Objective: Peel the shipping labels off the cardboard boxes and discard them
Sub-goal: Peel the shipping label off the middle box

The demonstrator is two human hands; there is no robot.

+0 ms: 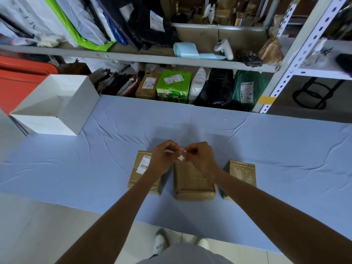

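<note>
Blue table: crumpled label pinched between both hands.

Your left hand and right hand are bare, as are both forearms; grey clothing sits at six o'clock, white shoes at its twelve-o'clock edge (the right one mostly hidden).

Cloth was pale blue, boxes brown, label white with a black barcode, bin white, crate red, carton green with leaf print
</note>
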